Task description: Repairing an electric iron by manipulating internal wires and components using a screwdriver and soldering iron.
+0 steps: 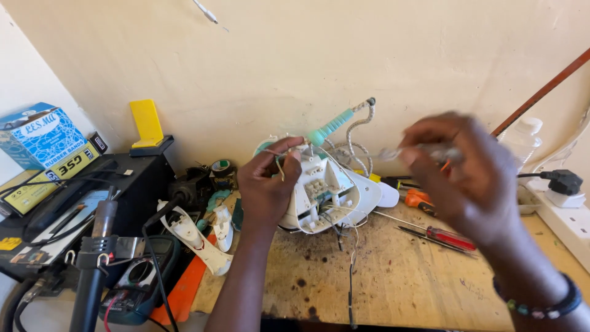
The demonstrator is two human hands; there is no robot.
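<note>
A white opened appliance body [326, 193], with wires and a teal cord guard, lies on its side on the stained wooden bench [399, 276]. My left hand [267, 184] grips its left edge and pinches a thin wire near the top. My right hand [467, 169] hovers raised to the right of it, blurred, holding a screwdriver [424, 152] with a clear handle whose tip points left toward the appliance. A braided cord [356, 132] loops up behind the body.
Red-handled screwdrivers [445, 237] and an orange tool [419, 200] lie at right. A white power strip with a black plug [562, 203] sits at far right. Left: a black box [132, 184], hot-air handle [98, 246], multimeter [138, 276], white plastic shell parts [203, 240], cardboard boxes [40, 138].
</note>
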